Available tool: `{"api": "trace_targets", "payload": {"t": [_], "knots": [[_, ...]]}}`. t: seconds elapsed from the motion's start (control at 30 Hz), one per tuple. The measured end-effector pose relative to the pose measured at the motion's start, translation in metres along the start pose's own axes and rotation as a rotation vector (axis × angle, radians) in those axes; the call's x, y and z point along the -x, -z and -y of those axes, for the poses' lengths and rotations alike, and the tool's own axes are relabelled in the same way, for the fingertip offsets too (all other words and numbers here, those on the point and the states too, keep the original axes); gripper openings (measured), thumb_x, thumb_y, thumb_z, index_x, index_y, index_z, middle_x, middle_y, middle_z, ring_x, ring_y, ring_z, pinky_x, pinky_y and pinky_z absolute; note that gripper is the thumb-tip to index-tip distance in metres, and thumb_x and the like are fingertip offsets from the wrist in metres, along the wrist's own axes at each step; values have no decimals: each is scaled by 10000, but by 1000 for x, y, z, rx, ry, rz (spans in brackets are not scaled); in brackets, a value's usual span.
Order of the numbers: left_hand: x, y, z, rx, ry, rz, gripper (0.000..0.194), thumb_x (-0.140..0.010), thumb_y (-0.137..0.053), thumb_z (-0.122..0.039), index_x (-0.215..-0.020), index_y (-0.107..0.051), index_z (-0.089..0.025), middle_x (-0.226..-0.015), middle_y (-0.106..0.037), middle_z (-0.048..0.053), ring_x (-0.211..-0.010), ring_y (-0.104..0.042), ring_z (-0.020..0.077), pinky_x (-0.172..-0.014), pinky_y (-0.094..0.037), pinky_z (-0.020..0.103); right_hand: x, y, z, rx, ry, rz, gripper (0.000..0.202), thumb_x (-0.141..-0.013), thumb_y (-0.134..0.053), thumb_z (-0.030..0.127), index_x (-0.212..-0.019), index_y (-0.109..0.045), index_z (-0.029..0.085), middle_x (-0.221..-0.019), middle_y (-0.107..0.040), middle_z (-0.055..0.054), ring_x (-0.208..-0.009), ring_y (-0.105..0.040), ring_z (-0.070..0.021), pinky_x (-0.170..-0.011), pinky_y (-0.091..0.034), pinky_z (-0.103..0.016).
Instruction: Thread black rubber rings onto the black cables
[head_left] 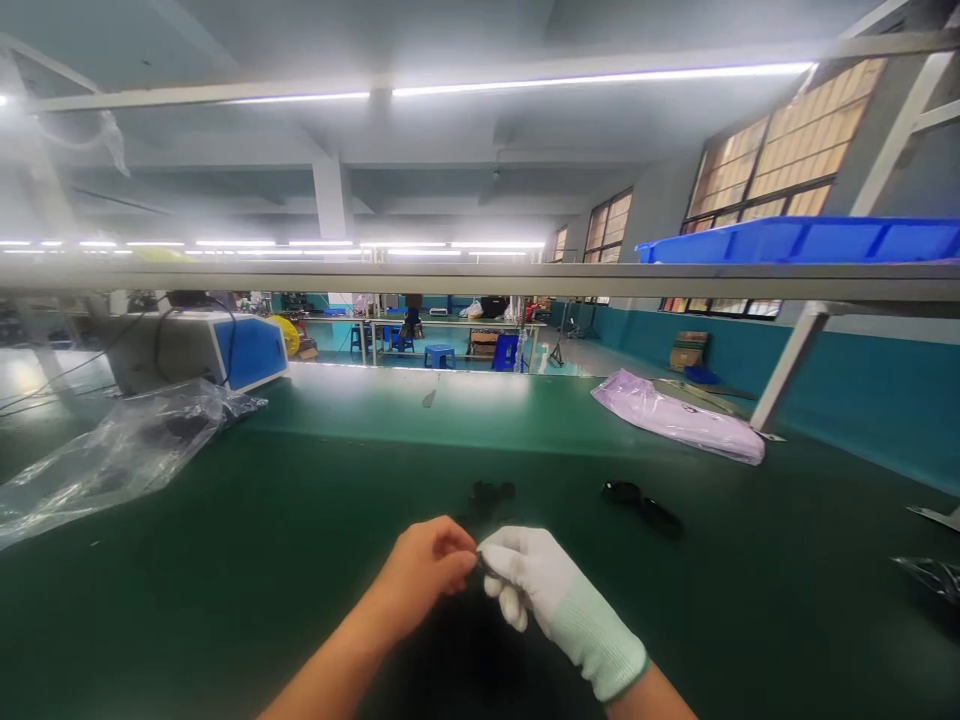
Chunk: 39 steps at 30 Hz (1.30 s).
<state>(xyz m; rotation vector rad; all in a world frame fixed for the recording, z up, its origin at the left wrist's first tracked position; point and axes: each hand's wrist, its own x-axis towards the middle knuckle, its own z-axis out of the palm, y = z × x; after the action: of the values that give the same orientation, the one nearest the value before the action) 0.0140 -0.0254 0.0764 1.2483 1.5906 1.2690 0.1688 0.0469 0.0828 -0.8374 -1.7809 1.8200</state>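
1. I see both forearms rise from the bottom edge and slant inward, the hands meeting at lower center of the frame.
2. The bare left hand (429,568) curves its forefinger and thumb into a loop, tips at the right hand's; I cannot tell whether they grip.
3. The right hand (534,575) wears a white knit glove with a ribbed, pale green cuff; its thumb and forefinger pinch a small dark piece (482,564), mostly hidden, while the lower fingers curl under.
4. Just beyond the hands I make out a blurred, irregular black part (493,492); right of center lies a glossy, elongated black item (641,506).
5. All this is over a smooth, dark green tabletop (300,540).
6. At left I have a crinkled clear plastic bag (142,450); at right, a shiny lilac package (679,418).
7. Upper right holds a ribbed blue tray (806,241).
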Motion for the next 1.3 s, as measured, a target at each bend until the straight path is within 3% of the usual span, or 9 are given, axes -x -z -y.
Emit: {"api": "trace_targets", "payload": {"t": [0.17, 0.3, 0.5, 0.57, 0.7, 0.83, 0.97, 1.13, 1.3], "knots": [[-11, 21, -6, -61, -52, -96, 99, -712, -531, -272, -736, -568, -184, -624, -556, -43, -570, -531, 105, -566, -417, 213, 0, 13, 6, 61, -17, -100, 249, -740, -543, 385, -737, -531, 136, -537, -568, 27, -319, -420, -37, -296, -271, -144], [-8, 37, 4, -154, -10, -13, 74, -670, -569, -238, -653, -597, -171, -562, -569, -30, -501, -520, 115, -504, -385, 215, -3, 17, 5, 64, -37, -99, 266, -730, -531, 405, -728, -525, 139, -524, -558, 30, -303, -394, -32, -289, -259, -146], [2, -1, 2, -72, -23, 17, 231, -782, -506, -325, -903, -634, -176, -701, -619, -4, -581, -560, 130, -547, -432, 231, -4, 5, 2, 92, -58, -37, 277, -714, -511, 418, -702, -515, 141, -548, -573, 16, -321, -433, -43, -301, -290, -151], [1, -10, -3, 27, -15, 9, 181, -728, -568, -272, -851, -635, -158, -629, -594, -16, -548, -541, 123, -541, -433, 232, -2, 2, 4, 110, -72, -31, 256, -705, -510, 399, -690, -511, 143, -531, -566, 17, -311, -427, -46, -298, -290, -155], [-3, 1, -5, 142, 2, -72, 86, -683, -609, -223, -722, -611, -147, -540, -555, -31, -524, -520, 110, -546, -427, 234, 4, 2, 10, 114, -67, -38, 211, -703, -489, 350, -716, -526, 142, -537, -562, 18, -312, -417, -43, -301, -274, -153], [1, 18, -1, 266, 50, 4, 185, -685, -633, -253, -818, -595, -130, -691, -617, 12, -599, -571, 121, -604, -473, 267, 5, 2, 12, 85, -46, -25, 227, -710, -488, 357, -730, -537, 137, -552, -563, 13, -316, -406, -35, -307, -252, -151], [5, 15, 2, 386, 75, 56, 208, -661, -646, -199, -847, -587, -129, -723, -611, 10, -627, -575, 112, -629, -457, 252, 3, -2, 10, 67, -22, -33, 222, -715, -517, 342, -770, -545, 129, -568, -567, 18, -326, -426, -35, -310, -279, -143], [7, 9, 2, 128, 33, 75, 217, -600, -632, -157, -817, -613, -157, -766, -629, 11, -711, -570, 146, -661, -429, 252, -1, -1, 2, 11, -9, -17, 258, -738, -526, 368, -795, -556, 118, -581, -575, 11, -335, -448, -42, -303, -305, -139], [11, -5, -3, -158, -43, -137, 119, -749, -551, -302, -752, -603, -195, -693, -600, -15, -670, -528, 146, -612, -387, 241, -4, -2, -10, -66, 25, 38, 389, -765, -534, 500, -805, -550, 114, -623, -610, -21, -361, -501, -63, -310, -350, -148]]}}
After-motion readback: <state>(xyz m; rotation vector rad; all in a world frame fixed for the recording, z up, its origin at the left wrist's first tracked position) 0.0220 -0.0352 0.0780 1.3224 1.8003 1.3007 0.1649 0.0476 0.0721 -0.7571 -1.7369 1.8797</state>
